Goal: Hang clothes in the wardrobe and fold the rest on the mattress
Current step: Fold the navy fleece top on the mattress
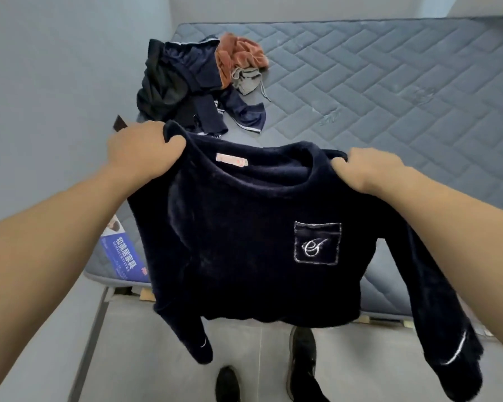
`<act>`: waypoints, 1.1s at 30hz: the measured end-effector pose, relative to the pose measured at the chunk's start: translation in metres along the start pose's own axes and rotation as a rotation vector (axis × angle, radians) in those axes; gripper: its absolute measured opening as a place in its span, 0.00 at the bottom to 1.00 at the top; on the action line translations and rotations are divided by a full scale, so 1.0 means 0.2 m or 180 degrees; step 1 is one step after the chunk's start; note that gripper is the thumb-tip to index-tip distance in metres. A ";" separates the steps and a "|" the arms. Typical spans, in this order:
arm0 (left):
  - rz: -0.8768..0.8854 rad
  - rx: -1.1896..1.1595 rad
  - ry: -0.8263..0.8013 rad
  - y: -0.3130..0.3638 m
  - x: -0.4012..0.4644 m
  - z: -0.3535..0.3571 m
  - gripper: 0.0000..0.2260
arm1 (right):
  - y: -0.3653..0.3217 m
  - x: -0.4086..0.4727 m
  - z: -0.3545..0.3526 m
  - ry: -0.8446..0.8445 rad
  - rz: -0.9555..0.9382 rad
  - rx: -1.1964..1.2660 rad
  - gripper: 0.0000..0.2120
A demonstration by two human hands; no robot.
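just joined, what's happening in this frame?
A person stands at the foot of a bare grey mattress, holding up a dark navy velvet top by its shoulders: left hand on one, right hand on the other. It hangs spread in the air, sleeves dangling. A pile of unfolded clothes lies on the mattress's far left part.

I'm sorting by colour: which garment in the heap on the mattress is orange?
The rust-orange garment at the far right of the heap, just above the small grey piece; the other clothes there are navy or black.
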State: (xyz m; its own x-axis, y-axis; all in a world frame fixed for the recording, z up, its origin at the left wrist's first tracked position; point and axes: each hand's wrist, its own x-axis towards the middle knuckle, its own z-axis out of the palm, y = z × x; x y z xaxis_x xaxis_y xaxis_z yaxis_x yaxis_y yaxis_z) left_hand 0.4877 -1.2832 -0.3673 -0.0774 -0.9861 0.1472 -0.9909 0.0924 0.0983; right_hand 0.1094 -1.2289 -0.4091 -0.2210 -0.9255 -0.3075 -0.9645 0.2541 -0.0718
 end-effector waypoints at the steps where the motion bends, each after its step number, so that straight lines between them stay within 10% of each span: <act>1: 0.0088 0.0209 -0.0006 0.02 0.08 0.10 0.17 | 0.03 0.09 0.06 -0.0033 -0.0101 0.0041 0.21; 5: 0.0471 0.0781 0.0130 0.15 0.41 0.48 0.15 | 0.13 0.48 0.24 0.0264 -0.0493 0.0249 0.09; 9: -0.0129 0.0962 0.0025 0.29 0.68 0.86 0.18 | 0.23 0.90 0.38 0.1220 -0.0315 0.0195 0.22; 19: -0.0309 -0.0870 -0.2362 0.95 0.55 1.82 0.30 | 0.62 0.94 1.22 -0.1627 0.1681 0.1104 0.59; 25: -0.0230 -0.1382 -0.2054 1.30 0.80 2.09 0.28 | 0.78 1.08 1.39 -0.0982 0.1119 0.0655 0.15; 30: 0.0499 -0.1337 -0.2112 1.61 0.78 2.22 0.32 | 1.35 1.31 1.20 -0.0744 0.1590 0.0823 0.04; 33: 0.0408 -0.0913 -0.1848 1.87 0.77 2.28 0.29 | 1.61 1.27 1.15 -0.1050 0.2038 0.1432 0.14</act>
State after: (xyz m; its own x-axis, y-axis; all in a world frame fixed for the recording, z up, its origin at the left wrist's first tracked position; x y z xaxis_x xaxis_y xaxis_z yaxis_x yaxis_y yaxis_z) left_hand 0.0556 -1.4638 -0.7577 -0.3193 -0.8717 -0.3717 -0.9073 0.1680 0.3854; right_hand -0.2243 -1.3178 -0.7284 -0.5838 -0.4535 -0.6734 -0.5027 0.8532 -0.1387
